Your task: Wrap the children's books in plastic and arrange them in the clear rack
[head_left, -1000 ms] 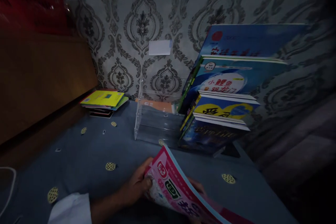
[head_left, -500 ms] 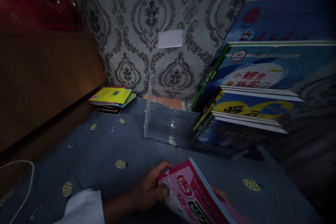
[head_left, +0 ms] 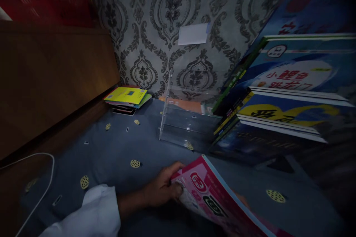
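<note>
My left hand (head_left: 164, 185) grips a pink paperback book (head_left: 205, 192) by its left edge, thumb on the cover and fingers behind. The book is tilted, its pale-blue-edged side facing right, and its lower part runs out of the bottom of the view. My right hand (head_left: 242, 199) shows only in part past the book's right side, with its fingers against the back of it. Beyond the book stands a clear acrylic book rack (head_left: 178, 126). Several large picture books (head_left: 289, 77) stand in its right part, leaning.
A small stack of books with a yellow one (head_left: 126, 96) on top lies at the back left. A wooden cabinet (head_left: 55, 81) borders the left, with a red basket (head_left: 47, 0) on it. A white cable (head_left: 52, 170) runs over the blue patterned cloth (head_left: 111, 163). Behind is a patterned wall (head_left: 155, 26).
The camera view has shifted, so the rack and standing books appear farther right. The pink book stays in my hands, slightly higher in view and showing more of its cover.
</note>
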The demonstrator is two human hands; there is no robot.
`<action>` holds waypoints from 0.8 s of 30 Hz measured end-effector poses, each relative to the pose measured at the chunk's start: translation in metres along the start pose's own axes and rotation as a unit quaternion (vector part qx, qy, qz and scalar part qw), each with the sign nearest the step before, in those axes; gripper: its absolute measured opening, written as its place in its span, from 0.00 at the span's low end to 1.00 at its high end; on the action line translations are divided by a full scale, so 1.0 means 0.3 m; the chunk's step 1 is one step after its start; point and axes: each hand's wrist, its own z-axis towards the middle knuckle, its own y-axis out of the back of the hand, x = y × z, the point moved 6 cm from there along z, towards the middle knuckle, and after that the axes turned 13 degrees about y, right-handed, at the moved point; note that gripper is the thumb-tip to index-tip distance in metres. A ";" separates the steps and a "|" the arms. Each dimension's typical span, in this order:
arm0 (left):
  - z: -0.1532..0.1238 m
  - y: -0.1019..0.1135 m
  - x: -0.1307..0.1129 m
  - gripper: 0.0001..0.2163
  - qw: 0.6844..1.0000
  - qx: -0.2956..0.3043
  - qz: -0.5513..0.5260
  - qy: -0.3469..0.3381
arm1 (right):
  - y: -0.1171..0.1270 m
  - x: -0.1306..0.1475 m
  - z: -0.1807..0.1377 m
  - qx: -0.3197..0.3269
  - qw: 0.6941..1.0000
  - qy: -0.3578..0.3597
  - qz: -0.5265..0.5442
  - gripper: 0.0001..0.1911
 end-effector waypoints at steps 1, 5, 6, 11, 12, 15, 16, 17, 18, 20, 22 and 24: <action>0.001 0.003 0.003 0.37 1.000 -0.002 -0.010 0.000 | 0.009 0.013 -0.029 -0.001 1.000 0.001 -0.001 0.17; 0.003 0.010 0.002 0.36 1.000 -0.003 -0.026 -0.016 | 0.051 0.059 -0.105 -0.011 1.000 -0.007 -0.009 0.26; 0.002 0.011 0.001 0.36 1.000 -0.006 -0.022 -0.016 | 0.056 0.062 -0.110 -0.008 1.000 -0.010 -0.011 0.26; -0.007 0.008 -0.017 0.39 1.000 -0.019 -0.008 -0.012 | 0.043 0.077 -0.101 0.035 0.999 0.022 0.002 0.23; -0.008 0.003 -0.022 0.39 1.000 -0.013 -0.010 -0.013 | 0.042 0.080 -0.100 0.025 1.000 0.016 0.005 0.24; -0.010 -0.004 -0.025 0.40 1.000 -0.009 -0.016 -0.009 | 0.023 0.103 -0.099 0.018 1.000 0.003 0.019 0.27; -0.010 -0.002 -0.023 0.40 1.000 -0.011 -0.014 -0.006 | 0.014 0.113 -0.098 0.021 0.999 0.002 0.025 0.27; -0.010 0.002 -0.020 0.40 1.000 -0.015 -0.009 -0.004 | 0.005 0.121 -0.096 0.021 0.999 0.002 0.032 0.28; -0.010 0.008 -0.017 0.40 1.000 -0.021 -0.003 -0.003 | 0.000 0.127 -0.093 0.018 0.999 0.002 0.035 0.28; -0.011 0.025 -0.011 0.38 0.999 -0.040 0.005 0.001 | 0.002 0.128 -0.090 -0.002 1.000 0.003 0.029 0.29; -0.012 0.043 -0.006 0.37 0.998 -0.064 0.005 0.005 | 0.017 0.114 -0.090 -0.032 0.999 0.003 0.003 0.28; -0.013 0.058 -0.004 0.36 0.997 -0.083 0.004 0.005 | 0.032 0.095 -0.087 -0.039 0.999 0.011 -0.021 0.27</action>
